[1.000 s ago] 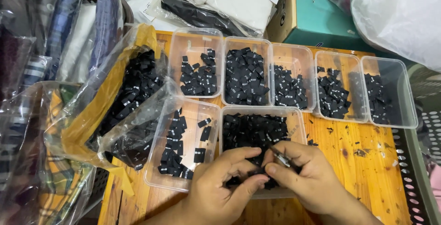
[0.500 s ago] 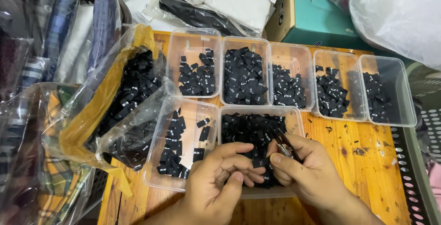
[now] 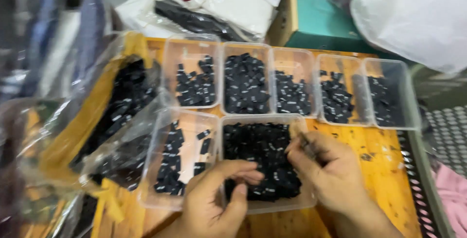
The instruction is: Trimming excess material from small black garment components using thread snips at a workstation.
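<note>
A clear plastic tub [image 3: 265, 208] at the front centre is heaped with small black tags [image 3: 262, 145] that carry white marks. Both my hands are over it. My left hand [image 3: 214, 204] has its fingers curled down onto the pile with the thumb close under them; blur hides whether it holds any tags. My right hand [image 3: 331, 175] rests on the tub's right rim, its thumb and forefinger pinched on a small dark piece [image 3: 305, 143].
A second front tub [image 3: 180, 165] and a back row of several tubs [image 3: 292, 87] hold more black tags on the orange wooden board [image 3: 374, 150]. A clear bag of tags [image 3: 116, 111] lies at left. Folded cloth, a teal box [image 3: 331, 24] and a white bag sit behind.
The view has moved closer and is blurred. My hands have drawn apart, the left lower over the pile, the right up to the tub's right side.
</note>
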